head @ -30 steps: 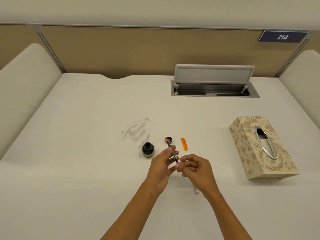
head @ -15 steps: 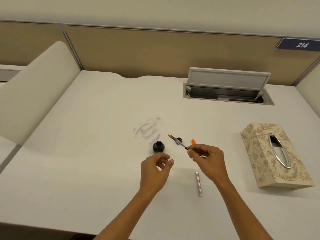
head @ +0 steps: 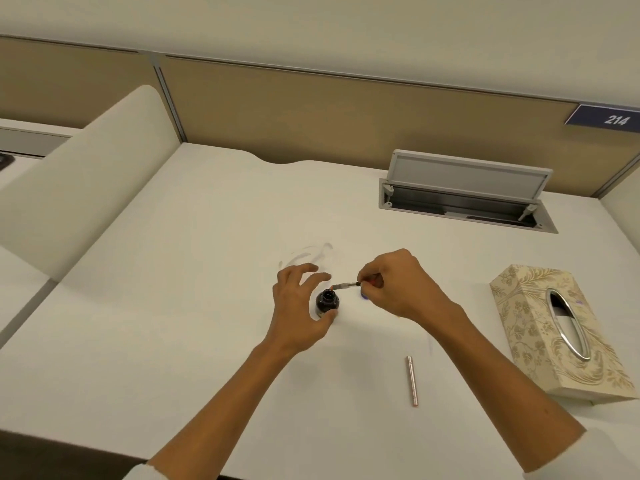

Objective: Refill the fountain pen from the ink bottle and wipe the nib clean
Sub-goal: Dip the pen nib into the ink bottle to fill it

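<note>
A small dark ink bottle (head: pixel 327 301) stands uncapped on the white desk (head: pixel 207 271). My left hand (head: pixel 298 306) curves around its left side, thumb at the base, fingers spread; whether it grips the bottle is unclear. My right hand (head: pixel 398 285) pinches the fountain pen's inner section (head: pixel 346 285), held nearly level with the orange nib end just above the bottle's mouth. The pen's metallic barrel (head: pixel 411 381) lies loose on the desk nearer to me. The bottle cap and the orange part are hidden behind my right hand.
A patterned tissue box (head: pixel 554 334) sits at the right. An open grey cable hatch (head: pixel 467 195) is set into the desk at the back right. A smudge (head: pixel 308 254) marks the desk beyond the bottle. Cream side dividers flank the desk.
My right hand has carried the pen section leftward and down to the bottle's mouth. My left hand has moved forward to the bottle's side. The camera has shifted left.
</note>
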`<control>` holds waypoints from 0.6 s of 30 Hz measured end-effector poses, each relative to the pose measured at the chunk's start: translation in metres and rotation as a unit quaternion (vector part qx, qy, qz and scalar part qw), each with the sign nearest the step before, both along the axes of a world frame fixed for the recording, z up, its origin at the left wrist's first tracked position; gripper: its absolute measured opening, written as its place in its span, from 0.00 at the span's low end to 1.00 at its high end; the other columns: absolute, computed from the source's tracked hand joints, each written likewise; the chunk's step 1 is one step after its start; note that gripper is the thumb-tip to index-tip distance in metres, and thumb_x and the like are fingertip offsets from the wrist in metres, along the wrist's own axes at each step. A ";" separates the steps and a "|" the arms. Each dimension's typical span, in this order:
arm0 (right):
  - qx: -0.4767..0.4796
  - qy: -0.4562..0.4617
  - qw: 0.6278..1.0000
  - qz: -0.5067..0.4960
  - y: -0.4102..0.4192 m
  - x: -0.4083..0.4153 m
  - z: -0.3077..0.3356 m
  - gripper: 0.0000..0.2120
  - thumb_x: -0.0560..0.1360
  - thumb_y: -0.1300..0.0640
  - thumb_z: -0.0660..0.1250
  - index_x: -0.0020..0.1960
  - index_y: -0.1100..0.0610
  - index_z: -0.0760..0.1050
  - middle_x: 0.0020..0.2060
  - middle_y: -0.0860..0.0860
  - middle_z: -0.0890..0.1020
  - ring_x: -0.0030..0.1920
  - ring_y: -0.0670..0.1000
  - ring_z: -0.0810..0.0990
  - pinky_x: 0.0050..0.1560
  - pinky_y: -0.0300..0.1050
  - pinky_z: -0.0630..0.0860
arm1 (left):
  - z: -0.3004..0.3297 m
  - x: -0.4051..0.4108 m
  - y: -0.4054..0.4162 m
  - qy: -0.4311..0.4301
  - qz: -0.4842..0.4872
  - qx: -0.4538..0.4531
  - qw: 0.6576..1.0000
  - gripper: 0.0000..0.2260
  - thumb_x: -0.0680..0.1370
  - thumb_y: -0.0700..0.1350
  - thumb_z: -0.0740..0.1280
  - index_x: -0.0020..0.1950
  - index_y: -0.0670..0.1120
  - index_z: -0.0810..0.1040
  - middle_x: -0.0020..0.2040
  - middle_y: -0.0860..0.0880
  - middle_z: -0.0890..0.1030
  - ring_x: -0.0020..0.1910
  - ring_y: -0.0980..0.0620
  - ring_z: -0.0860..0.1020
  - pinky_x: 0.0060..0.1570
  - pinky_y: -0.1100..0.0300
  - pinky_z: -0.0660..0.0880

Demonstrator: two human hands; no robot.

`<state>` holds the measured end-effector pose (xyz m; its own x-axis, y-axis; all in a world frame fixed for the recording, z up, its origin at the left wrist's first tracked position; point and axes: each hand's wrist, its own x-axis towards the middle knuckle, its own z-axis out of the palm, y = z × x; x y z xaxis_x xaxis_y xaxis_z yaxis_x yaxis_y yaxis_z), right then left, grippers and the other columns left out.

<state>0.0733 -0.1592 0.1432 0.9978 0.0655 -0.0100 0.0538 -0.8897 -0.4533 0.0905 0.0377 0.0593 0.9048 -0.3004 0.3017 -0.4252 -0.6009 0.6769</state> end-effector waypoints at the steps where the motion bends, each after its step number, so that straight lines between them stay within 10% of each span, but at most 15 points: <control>1: -0.013 0.005 1.000 0.009 0.002 0.003 0.001 0.09 0.72 0.58 0.67 0.48 0.53 0.86 0.37 0.47 0.84 0.37 0.48 0.80 0.40 0.41 0.76 | -0.002 0.000 0.000 0.005 -0.003 0.001 1.000 0.25 0.65 0.52 0.74 0.61 0.52 0.77 0.64 0.53 0.72 0.66 0.52 0.62 0.57 0.57 0.60; 18: -0.110 0.027 0.991 0.068 0.024 0.032 -0.003 0.11 0.72 0.57 0.68 0.52 0.49 0.84 0.42 0.49 0.85 0.41 0.50 0.82 0.44 0.50 0.83 | -0.016 0.014 -0.021 0.048 0.037 -0.062 0.996 0.15 0.68 0.52 0.70 0.54 0.54 0.83 0.62 0.53 0.75 0.67 0.53 0.64 0.57 0.57 0.58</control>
<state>0.1058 -0.1355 0.1399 0.9774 0.1900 -0.0931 0.1611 -0.9534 -0.2552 0.1043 0.0168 0.0435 0.9496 -0.1981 0.2429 -0.3125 -0.5371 0.7835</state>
